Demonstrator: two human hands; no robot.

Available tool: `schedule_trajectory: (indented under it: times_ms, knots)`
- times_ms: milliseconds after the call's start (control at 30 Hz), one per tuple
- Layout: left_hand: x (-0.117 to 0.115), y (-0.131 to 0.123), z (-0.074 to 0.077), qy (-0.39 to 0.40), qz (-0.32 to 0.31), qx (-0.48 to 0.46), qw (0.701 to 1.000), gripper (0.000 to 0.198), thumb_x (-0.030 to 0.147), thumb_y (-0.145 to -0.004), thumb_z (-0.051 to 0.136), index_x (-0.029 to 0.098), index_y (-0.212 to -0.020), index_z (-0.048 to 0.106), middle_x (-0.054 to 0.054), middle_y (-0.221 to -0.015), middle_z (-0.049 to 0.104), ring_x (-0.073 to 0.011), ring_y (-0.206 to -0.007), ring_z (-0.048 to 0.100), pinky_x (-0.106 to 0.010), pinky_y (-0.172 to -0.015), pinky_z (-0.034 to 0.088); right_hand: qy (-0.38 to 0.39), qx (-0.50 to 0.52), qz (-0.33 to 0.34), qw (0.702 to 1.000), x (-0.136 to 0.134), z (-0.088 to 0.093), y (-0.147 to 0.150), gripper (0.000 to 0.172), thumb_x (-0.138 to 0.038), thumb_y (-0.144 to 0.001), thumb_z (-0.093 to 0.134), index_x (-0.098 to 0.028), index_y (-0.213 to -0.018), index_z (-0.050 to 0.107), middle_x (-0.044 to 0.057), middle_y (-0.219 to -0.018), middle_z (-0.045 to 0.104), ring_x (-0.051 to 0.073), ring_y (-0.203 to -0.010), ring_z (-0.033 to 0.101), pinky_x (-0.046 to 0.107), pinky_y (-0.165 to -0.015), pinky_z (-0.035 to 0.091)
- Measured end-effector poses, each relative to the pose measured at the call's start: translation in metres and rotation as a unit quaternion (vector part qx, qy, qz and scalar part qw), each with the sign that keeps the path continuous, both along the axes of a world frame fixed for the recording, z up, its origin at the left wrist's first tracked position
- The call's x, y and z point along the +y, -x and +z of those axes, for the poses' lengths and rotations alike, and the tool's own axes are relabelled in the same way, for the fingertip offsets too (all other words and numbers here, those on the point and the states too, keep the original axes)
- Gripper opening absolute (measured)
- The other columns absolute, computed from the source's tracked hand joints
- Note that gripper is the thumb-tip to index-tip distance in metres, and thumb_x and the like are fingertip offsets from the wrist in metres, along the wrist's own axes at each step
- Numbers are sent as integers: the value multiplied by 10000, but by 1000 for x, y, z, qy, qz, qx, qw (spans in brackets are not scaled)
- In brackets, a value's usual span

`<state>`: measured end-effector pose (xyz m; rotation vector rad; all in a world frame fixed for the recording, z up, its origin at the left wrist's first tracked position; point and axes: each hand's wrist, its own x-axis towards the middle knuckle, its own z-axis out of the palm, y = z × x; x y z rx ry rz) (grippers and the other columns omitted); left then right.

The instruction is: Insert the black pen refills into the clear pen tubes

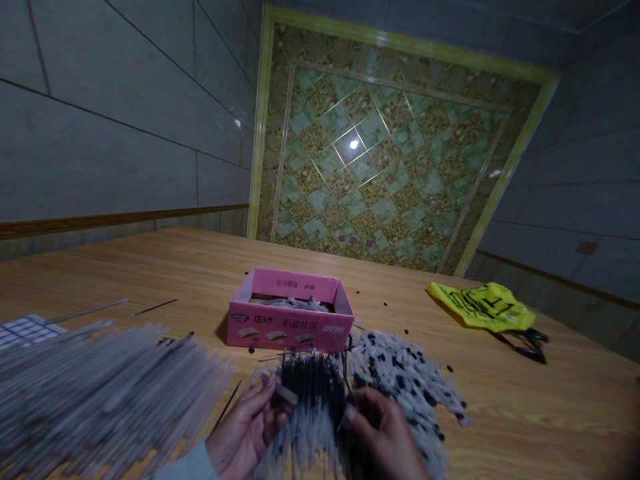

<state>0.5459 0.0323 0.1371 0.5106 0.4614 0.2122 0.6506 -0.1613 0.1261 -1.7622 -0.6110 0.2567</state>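
My left hand [255, 413] is closed around a short, pale translucent piece [286, 393] that sticks out past the fingertips. My right hand [380, 427] is pinched on a thin dark stick [348, 377], blurred and pointing up from the fingers. Between and beneath both hands lies a bundle of thin sticks [310, 380], black at the far end and whitish nearer me. Close by the right hand spreads a heap of small white and black pieces [400, 367]. Left of my left hand, many long translucent tubes [110, 393] lie side by side.
A pink open box [290, 330] with pale pieces inside stands beyond the bundle. At the right lies a yellow bag [480, 307] with black straps. A blue-checked white item [30, 333] is at the left edge. Small black bits dot the wooden table [200, 267].
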Motion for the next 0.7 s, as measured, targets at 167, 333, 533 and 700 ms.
schedule_trajectory:
  times_ms: [167,333,533,700]
  knots:
    - [0,0,0,-3,-7,-8,1000,91,46,-762,565,119,-815,549,-62,-629,709,-153,-505,667,-224,-453,560,116,-145,-13,982,-4,10,-1,234,-303,-812,511,-156,-932,646,64,-866,660,214,-843,603,267,-738,434]
    - [-1,0,0,0,-8,-11,1000,72,48,-776,549,113,-803,562,-78,-640,716,-163,-516,673,-230,-459,562,266,-291,-108,913,-12,21,-13,232,-232,-856,440,-214,-810,667,32,-798,619,169,-763,574,231,-663,372]
    - [-3,1,2,-2,-8,-10,1000,72,42,-787,530,105,-798,561,-92,-629,717,-163,-498,669,-221,-447,554,388,-345,-150,841,-20,16,-27,221,-114,-775,478,-224,-725,664,26,-735,583,165,-731,542,241,-591,304]
    - [-2,0,2,-12,-17,-14,1000,60,55,-790,536,114,-796,551,-85,-631,714,-149,-491,665,-209,-448,549,394,-372,-132,830,-17,13,-25,226,-101,-753,492,-241,-736,669,30,-755,590,182,-779,531,255,-616,295]
